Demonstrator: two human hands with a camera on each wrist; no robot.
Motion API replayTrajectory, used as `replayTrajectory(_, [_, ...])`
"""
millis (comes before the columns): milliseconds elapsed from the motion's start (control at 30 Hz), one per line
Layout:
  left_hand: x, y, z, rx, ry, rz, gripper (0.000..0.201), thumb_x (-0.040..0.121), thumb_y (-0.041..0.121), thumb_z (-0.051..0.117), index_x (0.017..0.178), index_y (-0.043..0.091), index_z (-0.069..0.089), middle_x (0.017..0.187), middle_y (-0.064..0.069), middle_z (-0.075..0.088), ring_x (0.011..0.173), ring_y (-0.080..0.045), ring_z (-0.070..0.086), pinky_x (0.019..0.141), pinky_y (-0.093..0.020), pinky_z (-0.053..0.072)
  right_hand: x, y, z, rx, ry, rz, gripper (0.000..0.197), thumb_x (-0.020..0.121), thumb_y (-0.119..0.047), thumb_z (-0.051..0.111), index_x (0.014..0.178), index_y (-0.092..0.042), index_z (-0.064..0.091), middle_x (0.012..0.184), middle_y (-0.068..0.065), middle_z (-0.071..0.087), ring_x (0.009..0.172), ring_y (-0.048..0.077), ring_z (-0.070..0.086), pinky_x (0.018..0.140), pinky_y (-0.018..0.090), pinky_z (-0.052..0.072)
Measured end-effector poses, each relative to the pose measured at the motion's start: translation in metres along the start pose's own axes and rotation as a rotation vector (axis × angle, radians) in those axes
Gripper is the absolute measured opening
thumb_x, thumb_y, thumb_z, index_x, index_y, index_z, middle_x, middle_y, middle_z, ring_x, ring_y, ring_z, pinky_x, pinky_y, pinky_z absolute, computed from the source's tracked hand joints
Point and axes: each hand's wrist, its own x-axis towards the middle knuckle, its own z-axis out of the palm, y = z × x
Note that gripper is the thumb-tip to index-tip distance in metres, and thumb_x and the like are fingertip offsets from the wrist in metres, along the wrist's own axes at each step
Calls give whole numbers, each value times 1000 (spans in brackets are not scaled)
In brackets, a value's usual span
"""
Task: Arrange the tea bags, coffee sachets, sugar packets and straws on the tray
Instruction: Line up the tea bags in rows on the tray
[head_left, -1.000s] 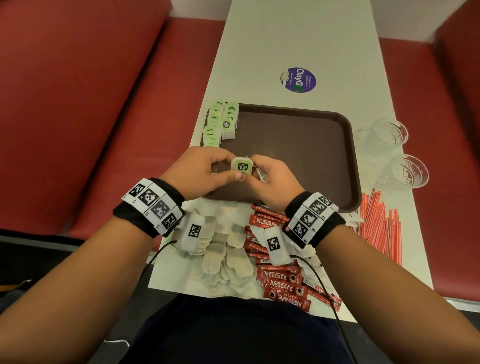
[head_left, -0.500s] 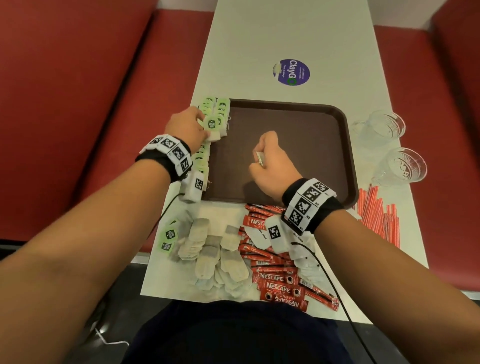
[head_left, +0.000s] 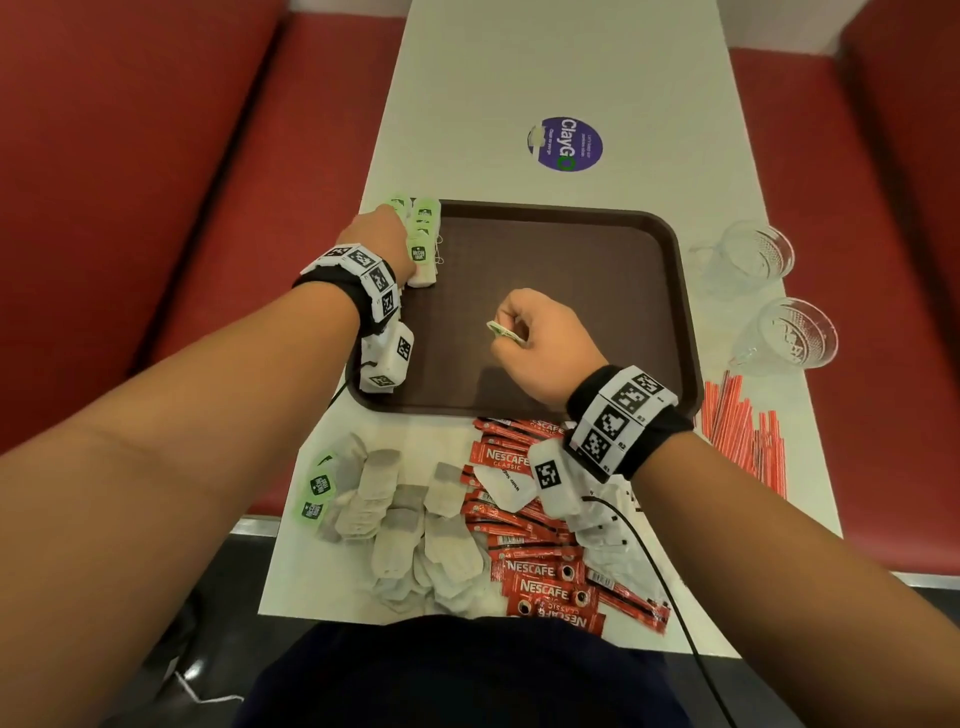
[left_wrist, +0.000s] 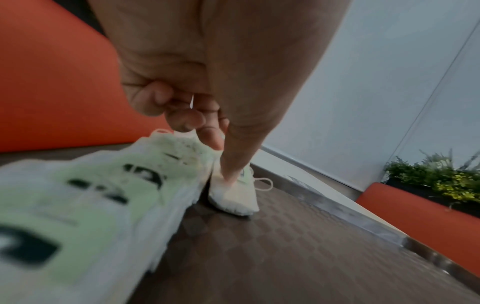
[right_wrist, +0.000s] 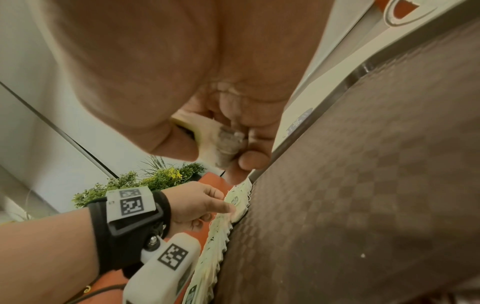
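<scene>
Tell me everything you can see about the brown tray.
The tray is a dark brown rectangle with rounded corners, a raised rim and a checkered, plastic-looking texture. It lies flat on the white table. Tea bags line its left edge, where the left hand touches them. The right hand hovers over its middle.

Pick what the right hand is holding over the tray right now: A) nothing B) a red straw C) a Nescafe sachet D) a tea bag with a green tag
D: the right hand is curled around a tea bag with a green tag above the brown tray, and the right wrist view shows the bag between its fingers.
</scene>
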Motion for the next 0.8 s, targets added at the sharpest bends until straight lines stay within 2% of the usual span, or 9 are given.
replayTrajectory(67, [3,5,0,50,-3,39,28,87,30,66,110,12,64,110,-11,67,99,-33,64,79,-38,52,0,1,1,3,2,3,10,84,-12,60,79,-14,53,79,-3,53,67,12,47,63,27,38])
replayTrajectory(167, [5,14,5,127,-45,70,43,88,53,61,97,11,67,98,-9,66,85,-30,60,68,-34,46,1,1,1,2,7,2,5,85,-15,62,84,-13,57,76,-5,56,67,13,50,64,30,44])
replayTrajectory(233, [4,17,9,175,-69,95,49,87,59,61,90,10,63,90,-8,61,81,-28,55,67,-33,43,1,1,1,5,8,-1,4,87,-16,63,87,-15,59,75,-5,58,66,14,52,66,32,47])
replayTrajectory(333, [4,18,11,219,-64,137,48,88,57,61,88,10,57,89,-9,58,80,-28,52,68,-33,42,2,1,-1,3,13,-13,4,89,-21,64,89,-18,60,76,-4,62,67,19,59,67,38,53])
replayTrajectory(467, [6,14,12,212,-44,166,37,88,48,61,87,11,55,99,-13,65,81,-28,52,68,-32,42,3,2,-2,4,14,-13,5,90,-24,64,90,-21,60,79,3,67,69,25,63,69,46,56])
replayTrajectory(567, [0,16,4,179,-61,185,42,90,52,59,90,10,58,99,-12,67,88,-29,59,74,-34,48,3,2,-2,0,26,-14,5,90,-26,65,91,-22,61,80,4,68,69,25,63,69,47,56])
replayTrajectory(633, [-10,18,-5,81,-41,235,44,92,58,55,94,15,62,93,-6,66,90,-27,61,77,-36,50,5,3,-2,-1,32,-14,6,91,-27,65,92,-22,62,79,0,67,70,22,63,70,46,56])
replayTrajectory(700, [-26,19,-15,-125,-10,327,40,93,61,51,91,23,64,87,1,66,85,-20,62,73,-33,46,8,4,-1,6,26,-7,6,92,-27,65,96,-23,63,81,-4,66,73,18,64,72,46,57])
replayTrajectory(800, [-63,16,-31,-425,-98,484,45,89,66,52,89,25,69,87,4,69,78,-13,61,73,-29,47,12,6,1,19,32,8,6,93,-27,65,99,-26,63,86,-7,67,77,14,67,72,42,59])
